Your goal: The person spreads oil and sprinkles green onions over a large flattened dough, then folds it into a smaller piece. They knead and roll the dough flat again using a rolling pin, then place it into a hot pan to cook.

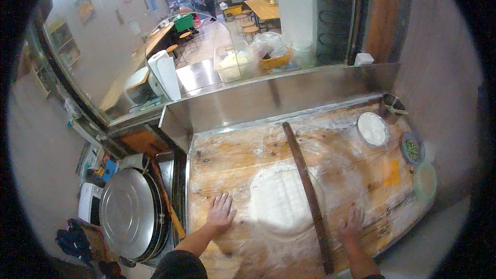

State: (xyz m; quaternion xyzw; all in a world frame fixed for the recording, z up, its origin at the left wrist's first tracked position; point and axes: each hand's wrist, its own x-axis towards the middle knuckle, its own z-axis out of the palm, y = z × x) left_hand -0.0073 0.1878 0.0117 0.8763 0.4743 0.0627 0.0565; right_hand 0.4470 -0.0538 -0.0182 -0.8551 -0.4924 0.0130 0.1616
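A flattened round of white dough (277,201) lies on the floured wooden work board (228,151). Across its right part runs a long dark wooden rolling pin (308,190), its ends reaching well beyond the dough. My left hand (221,212), palm down with fingers spread, is at the board to the left of the dough. On the other side, my right hand (352,225) is to the right of the pin, also palm down and holding nothing. Neither hand touches the dough or the pin. Whether the palms rest on the wood is hard to tell.
Along the board's right side stand a bowl of flour (372,128), a metal container (392,108), a bowl of chopped greens (413,149) and a pale green bowl (424,180). A large round metal lid (128,213) is at left. Behind the board rises a metal splashback (240,104).
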